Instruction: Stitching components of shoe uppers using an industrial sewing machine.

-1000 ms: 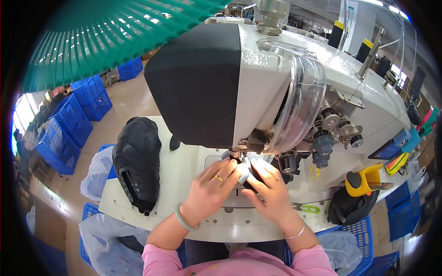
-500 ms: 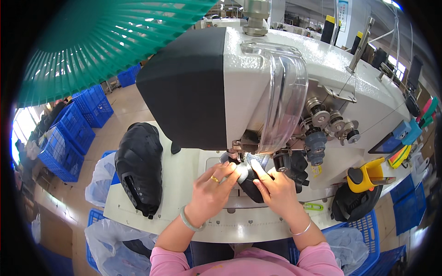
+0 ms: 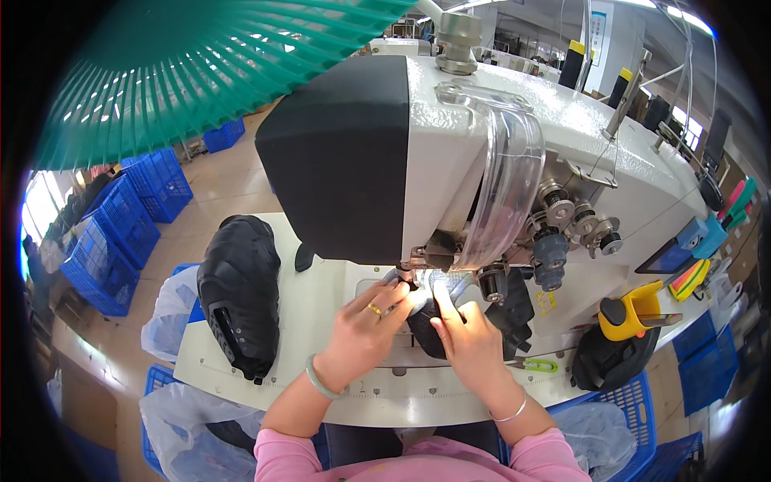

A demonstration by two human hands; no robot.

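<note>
A black shoe upper with grey lining [image 3: 430, 336] lies on the machine bed, its lined edge beneath the presser foot of a white and black sewing machine [image 3: 333, 161]. Beside the needle area, my left hand [image 3: 365, 328] has its fingers closed on the left edge of the upper. My right hand [image 3: 472, 347] grips the other side, index finger stretched along the grey lining and thumb bent on the black part. Both sets of fingertips are close to the presser foot. The fingers partly cover the upper, and the needle point is hidden.
A stack of black uppers [image 3: 238, 297] rests on the table's left; more black pieces [image 3: 614, 357] lie right, by a yellow holder [image 3: 642, 309]. Green thread snips [image 3: 536, 365] lie near the front edge. A green fan guard [image 3: 201, 72] hangs upper left. Blue crates [image 3: 100, 265] stand beyond.
The upper has turned a little under the presser foot, showing more grey lining. My right hand has moved slightly down with it. My left hand keeps its hold; the whole view has shifted slightly.
</note>
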